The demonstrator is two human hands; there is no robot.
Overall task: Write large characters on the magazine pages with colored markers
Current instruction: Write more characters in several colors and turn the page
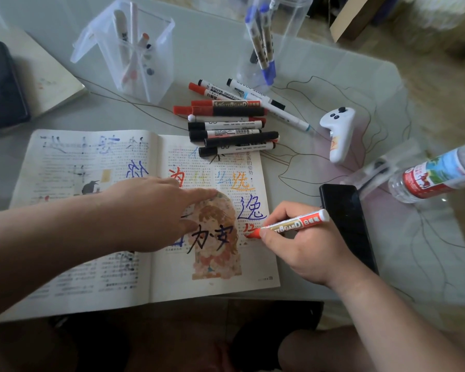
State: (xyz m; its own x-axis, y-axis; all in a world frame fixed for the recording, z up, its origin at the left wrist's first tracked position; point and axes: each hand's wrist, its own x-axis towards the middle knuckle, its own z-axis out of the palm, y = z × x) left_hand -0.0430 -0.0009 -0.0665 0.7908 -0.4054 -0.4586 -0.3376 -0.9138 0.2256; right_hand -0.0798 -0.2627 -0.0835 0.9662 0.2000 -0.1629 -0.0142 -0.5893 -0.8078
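Head view: the magazine point(91, 264) lies open and flat at the near edge of the pale tabletop point(199, 49), its thin matte pages dense with small print and overwritten with large characters in blue, red, orange, yellow and black. A soft-toned illustration of a figure fills the lower part of the right page, with black strokes across it.

The right hand point(304, 251) has its grip closed round a red marker point(295, 224) – a round barrel with a gold band, a red label and a white end – whose tip touches the right page at a red stroke just below a blue character. The left hand point(151, 213) lies across the centre fold, its grip open, fingers straight and pressing the paper; it covers part of the writing.

A loose pile of markers point(231, 122) in red, black and white overlaps the page's top edge. Behind it stand a clear square plastic holder point(134, 55) and a clear cup of blue-capped pens point(263, 49). A glossy black phone point(346, 224) lies just beside the right hand, with a white controller point(337, 132) and a red-labelled plastic bottle point(435, 175) farther right. A notebook point(46, 76) sits at far left.
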